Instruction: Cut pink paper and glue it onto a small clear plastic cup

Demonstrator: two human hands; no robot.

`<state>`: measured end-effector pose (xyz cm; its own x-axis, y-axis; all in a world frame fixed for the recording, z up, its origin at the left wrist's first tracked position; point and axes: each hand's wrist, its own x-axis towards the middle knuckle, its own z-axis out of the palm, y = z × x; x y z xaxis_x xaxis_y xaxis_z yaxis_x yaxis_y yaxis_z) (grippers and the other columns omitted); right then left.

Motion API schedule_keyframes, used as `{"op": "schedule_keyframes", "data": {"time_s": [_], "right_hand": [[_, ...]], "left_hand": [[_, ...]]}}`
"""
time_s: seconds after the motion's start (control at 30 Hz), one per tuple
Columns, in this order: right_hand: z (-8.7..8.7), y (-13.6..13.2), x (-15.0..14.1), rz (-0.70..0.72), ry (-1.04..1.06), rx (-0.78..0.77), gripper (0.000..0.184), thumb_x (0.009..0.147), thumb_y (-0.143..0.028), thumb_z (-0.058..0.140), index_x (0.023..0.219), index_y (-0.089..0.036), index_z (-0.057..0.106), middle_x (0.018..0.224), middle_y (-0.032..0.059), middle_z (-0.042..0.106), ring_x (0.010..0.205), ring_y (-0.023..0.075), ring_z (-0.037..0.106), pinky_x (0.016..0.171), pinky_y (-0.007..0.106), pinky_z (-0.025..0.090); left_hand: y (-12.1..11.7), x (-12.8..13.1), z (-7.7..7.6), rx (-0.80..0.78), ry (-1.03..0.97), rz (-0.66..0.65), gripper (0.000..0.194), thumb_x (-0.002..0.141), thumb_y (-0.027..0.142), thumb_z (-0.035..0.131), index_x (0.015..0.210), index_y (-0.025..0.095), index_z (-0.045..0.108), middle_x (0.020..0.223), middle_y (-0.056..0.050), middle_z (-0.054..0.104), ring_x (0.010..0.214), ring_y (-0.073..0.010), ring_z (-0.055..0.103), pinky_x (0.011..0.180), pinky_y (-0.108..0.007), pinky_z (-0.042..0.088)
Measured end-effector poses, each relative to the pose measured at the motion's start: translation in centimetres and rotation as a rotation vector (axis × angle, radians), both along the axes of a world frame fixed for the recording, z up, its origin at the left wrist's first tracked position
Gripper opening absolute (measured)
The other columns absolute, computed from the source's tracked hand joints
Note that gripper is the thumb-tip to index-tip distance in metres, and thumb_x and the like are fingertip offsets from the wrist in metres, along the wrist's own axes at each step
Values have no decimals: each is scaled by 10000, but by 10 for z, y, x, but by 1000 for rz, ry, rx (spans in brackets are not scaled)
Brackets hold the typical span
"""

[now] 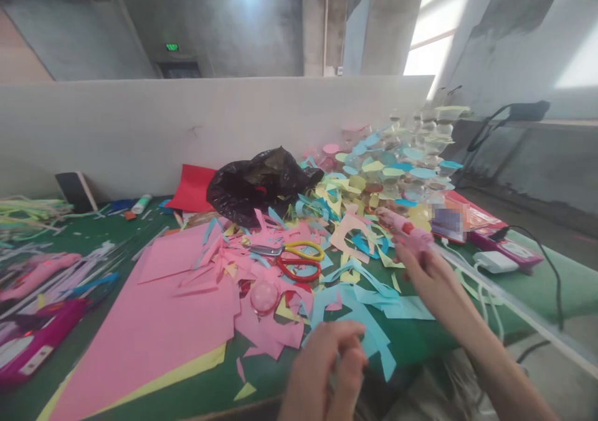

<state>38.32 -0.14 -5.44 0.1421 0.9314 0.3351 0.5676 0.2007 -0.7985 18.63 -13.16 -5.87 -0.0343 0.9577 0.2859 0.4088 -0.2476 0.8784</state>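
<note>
My right hand (427, 270) is closed round a pink glue gun (400, 223), whose nozzle points up and left over the paper scraps. My left hand (329, 362) hovers at the table's near edge with its fingers pinched together; whatever they hold is too small to make out. Between the two hands lie light blue paper cut-outs (359, 302). Scissors (292, 258) with one red and one yellow handle rest on pink scraps left of the glue gun. A clear round dome (264, 296) sits among pink pieces in front of the scissors.
A green table (420, 337) carries large pink sheets (154, 327), a black plastic bag (256, 184), red paper (194, 187) and a heap of coloured discs (397, 159). A white charger (495, 261) with cables lies right. A white partition (187, 128) runs behind.
</note>
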Motion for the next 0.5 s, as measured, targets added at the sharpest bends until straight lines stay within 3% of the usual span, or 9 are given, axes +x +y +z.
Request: {"op": "schedule_keyframes", "data": {"time_s": [0.1, 0.17, 0.27, 0.37, 0.5], "right_hand": [[11, -5, 3, 159, 205, -159, 418, 854, -633, 535, 685, -250, 516, 583, 8, 596, 452, 157, 496, 430, 291, 421], [19, -12, -3, 271, 307, -225, 444, 807, -671, 564, 709, -241, 513, 602, 5, 614, 426, 131, 475, 411, 272, 403], [24, -23, -20, 329, 343, -335, 508, 741, -722, 600, 711, -223, 516, 555, -12, 589, 394, 110, 454, 395, 255, 383], [21, -32, -35, 358, 310, -397, 515, 752, -719, 598, 664, -218, 519, 530, -15, 580, 394, 106, 462, 414, 253, 398], [15, -40, -41, 390, 257, -439, 508, 780, -701, 588, 616, -225, 524, 499, -11, 584, 407, 115, 467, 439, 257, 408]], "left_hand": [[4, -45, 5, 161, 234, 299, 220, 955, 426, 496, 980, 265, 643, 838, -30, 675, 745, -179, 629, 693, -288, 528], [12, -79, 6, 197, 403, 398, 210, 915, 442, 562, 980, 255, 631, 857, -34, 660, 786, -206, 620, 693, -317, 530], [23, -116, -2, 167, 605, 442, 334, 851, 513, 627, 1057, 250, 631, 992, -60, 677, 904, -263, 611, 749, -392, 535], [31, -123, -14, 135, 666, 443, 320, 861, 471, 617, 1076, 235, 636, 1055, -75, 667, 943, -275, 588, 795, -417, 521], [33, -107, -19, 74, 557, 402, 244, 904, 407, 567, 1053, 224, 628, 1071, -60, 654, 976, -263, 567, 848, -432, 513]]}}
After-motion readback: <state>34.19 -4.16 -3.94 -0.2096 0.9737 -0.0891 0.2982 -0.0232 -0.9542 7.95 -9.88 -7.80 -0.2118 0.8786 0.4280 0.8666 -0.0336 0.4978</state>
